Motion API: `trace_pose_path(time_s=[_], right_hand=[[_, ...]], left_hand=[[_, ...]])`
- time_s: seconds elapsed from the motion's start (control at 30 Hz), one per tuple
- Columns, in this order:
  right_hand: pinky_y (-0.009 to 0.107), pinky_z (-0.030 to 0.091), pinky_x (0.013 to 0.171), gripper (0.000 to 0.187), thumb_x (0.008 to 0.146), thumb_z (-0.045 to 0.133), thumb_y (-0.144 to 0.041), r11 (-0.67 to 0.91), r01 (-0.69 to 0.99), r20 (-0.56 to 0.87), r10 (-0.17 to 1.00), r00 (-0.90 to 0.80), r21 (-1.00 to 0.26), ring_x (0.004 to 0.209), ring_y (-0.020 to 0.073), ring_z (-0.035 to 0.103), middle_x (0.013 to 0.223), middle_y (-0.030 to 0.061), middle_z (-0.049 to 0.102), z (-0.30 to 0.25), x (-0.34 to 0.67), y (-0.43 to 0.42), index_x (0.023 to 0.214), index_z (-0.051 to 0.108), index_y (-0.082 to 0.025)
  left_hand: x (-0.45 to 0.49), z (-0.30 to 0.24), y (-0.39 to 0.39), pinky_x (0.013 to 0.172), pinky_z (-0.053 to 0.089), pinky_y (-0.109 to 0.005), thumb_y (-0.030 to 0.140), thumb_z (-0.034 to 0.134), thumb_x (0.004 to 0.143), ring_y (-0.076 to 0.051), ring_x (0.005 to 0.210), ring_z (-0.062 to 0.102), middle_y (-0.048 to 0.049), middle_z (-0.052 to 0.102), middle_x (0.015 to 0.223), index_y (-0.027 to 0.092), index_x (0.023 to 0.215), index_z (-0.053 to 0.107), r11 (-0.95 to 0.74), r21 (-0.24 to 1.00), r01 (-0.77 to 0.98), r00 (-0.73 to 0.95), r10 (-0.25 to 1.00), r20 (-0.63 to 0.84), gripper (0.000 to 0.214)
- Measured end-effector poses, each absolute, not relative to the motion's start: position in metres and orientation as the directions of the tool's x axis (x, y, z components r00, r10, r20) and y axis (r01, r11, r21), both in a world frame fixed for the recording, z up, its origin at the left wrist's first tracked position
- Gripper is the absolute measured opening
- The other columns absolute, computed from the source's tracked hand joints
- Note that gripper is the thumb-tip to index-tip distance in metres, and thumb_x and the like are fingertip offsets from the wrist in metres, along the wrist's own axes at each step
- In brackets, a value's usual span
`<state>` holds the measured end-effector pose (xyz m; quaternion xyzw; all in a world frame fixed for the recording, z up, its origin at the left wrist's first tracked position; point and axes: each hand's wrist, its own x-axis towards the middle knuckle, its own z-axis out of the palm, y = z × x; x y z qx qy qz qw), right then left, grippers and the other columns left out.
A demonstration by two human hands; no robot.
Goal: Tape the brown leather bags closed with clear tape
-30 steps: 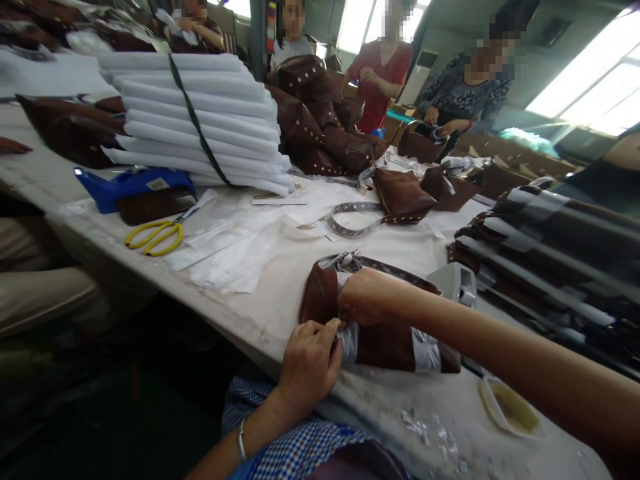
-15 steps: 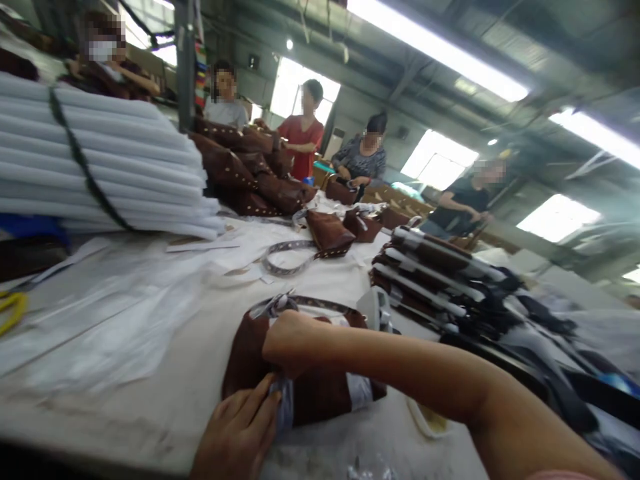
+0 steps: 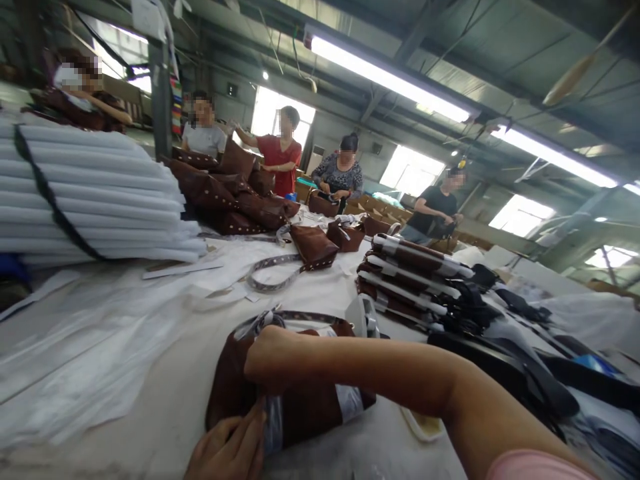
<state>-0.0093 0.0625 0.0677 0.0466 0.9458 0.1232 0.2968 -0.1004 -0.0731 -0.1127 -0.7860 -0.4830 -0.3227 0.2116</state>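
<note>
A brown leather bag (image 3: 230, 380) lies flat on the white table in front of me, with silvery plastic wrap (image 3: 273, 423) around parts of it and a studded strap at its top. My right hand (image 3: 273, 357) is closed, knuckles up, pressing on the bag's middle. At the bottom edge of the picture, my left hand (image 3: 227, 450) pinches the strip of wrap at the bag's near edge.
A strapped stack of white foam sheets (image 3: 95, 200) stands at the left. Brown bags (image 3: 225, 193) are piled at the back, and a row of wrapped bags (image 3: 410, 280) lies at the right. Loose plastic sheets (image 3: 80, 347) cover the table's left. Several people work beyond.
The camera has tilted upward, so the table's near edge, the scissors and my lap have left the picture. Both hands stay on the bag, the left still pinching the wrap.
</note>
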Motion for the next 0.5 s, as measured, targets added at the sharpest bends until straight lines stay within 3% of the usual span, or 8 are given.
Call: trace_pose_path(time_s=[0.23, 0.5], right_hand=[[0.03, 0.04, 0.053, 0.019, 0.076, 0.072, -0.031, 0.97, -0.009, -0.459, 0.106, -0.882, 0.242, 0.068, 0.023, 0.067, 0.066, 0.01, 0.071, 0.064, -0.006, 0.069, 0.076, 0.075, -0.012], [0.029, 0.039, 0.057, 0.022, 0.073, 0.077, -0.037, 0.968, -0.023, -0.449, 0.095, -0.888, 0.249, 0.07, 0.0233, 0.067, 0.062, 0.0092, 0.069, 0.057, -0.009, 0.081, 0.074, 0.075, -0.015]], left_hand=[[-0.077, -0.079, -0.089, 0.079, 0.048, -0.036, 0.015, 0.05, 0.092, -0.021, 0.087, 0.059, -0.0027, 0.071, 0.118, 0.021, 0.119, 0.062, -0.307, 0.326, 0.894, 0.061, 0.805, 0.59, 0.03], [-0.076, -0.071, -0.091, 0.08, 0.047, -0.04, 0.014, 0.059, 0.089, -0.021, 0.089, 0.056, 0.0007, 0.068, 0.123, 0.024, 0.118, 0.06, -0.252, 0.412, 0.876, 0.04, 0.889, 0.457, 0.031]])
